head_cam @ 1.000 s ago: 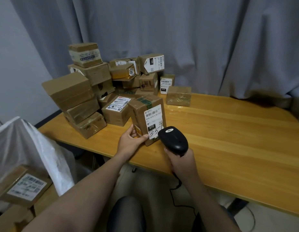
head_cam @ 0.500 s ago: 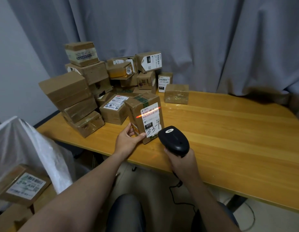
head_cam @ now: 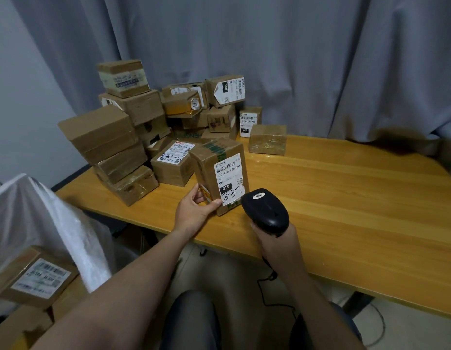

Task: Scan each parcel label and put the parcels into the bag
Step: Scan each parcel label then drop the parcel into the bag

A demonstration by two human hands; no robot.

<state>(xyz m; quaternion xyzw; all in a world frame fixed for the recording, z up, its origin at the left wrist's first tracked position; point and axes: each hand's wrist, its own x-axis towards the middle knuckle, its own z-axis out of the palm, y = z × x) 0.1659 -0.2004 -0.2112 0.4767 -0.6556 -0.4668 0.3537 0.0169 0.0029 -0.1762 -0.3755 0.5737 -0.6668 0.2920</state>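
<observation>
My left hand (head_cam: 194,210) grips the lower left corner of a brown cardboard parcel (head_cam: 209,168), which stands tilted near the table's front edge with its white label (head_cam: 229,179) facing me. My right hand (head_cam: 277,242) holds a black barcode scanner (head_cam: 266,210) just to the right of the parcel, pointing at the label. No scan beam shows on the label. A white bag (head_cam: 50,223) hangs open at the lower left, and a labelled parcel (head_cam: 35,276) lies in it.
A pile of several cardboard parcels (head_cam: 133,137) fills the back left of the wooden table (head_cam: 345,198). One wrapped box (head_cam: 267,138) sits apart at the back. Grey curtain (head_cam: 270,59) behind. The scanner's cable (head_cam: 267,291) hangs below the table edge.
The red scan line that crossed the label half a second ago is gone. The parcel has tipped a little more upright in my left hand; the scanner has stayed where it was.
</observation>
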